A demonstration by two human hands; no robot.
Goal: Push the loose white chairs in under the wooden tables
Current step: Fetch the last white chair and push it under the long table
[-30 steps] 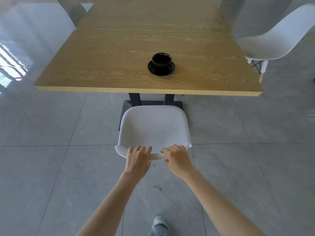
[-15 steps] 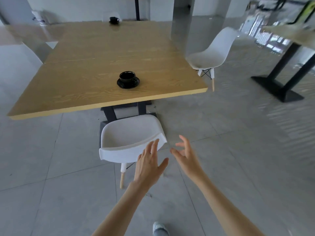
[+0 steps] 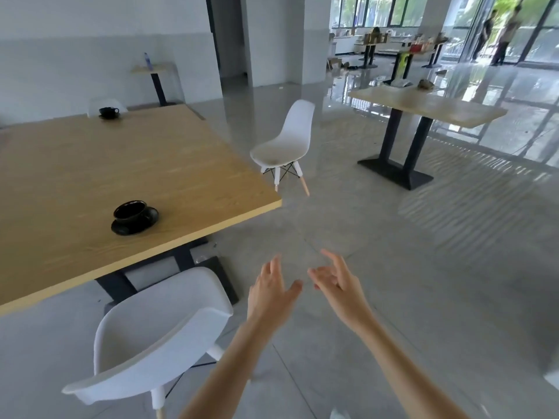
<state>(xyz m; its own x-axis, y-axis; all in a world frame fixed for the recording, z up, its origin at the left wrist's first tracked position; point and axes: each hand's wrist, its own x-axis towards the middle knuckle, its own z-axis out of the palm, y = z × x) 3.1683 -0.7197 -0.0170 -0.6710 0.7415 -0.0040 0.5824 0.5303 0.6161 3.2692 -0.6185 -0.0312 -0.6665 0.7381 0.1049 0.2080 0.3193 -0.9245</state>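
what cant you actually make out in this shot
- Near white chair, head view: legs mostly cut off by the bottom edge.
- Far chair behind the black cup: hidden by the wooden table.
- Clutter on the far tables: too small and blurred.
- Left hand, right hand: motion-blurred fingers.

Bare floor ahead; table corner seemingly close leftward.

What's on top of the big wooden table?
On the big wooden table sit two black cups on saucers, one near and one at the far end. What either cup holds can't be seen.
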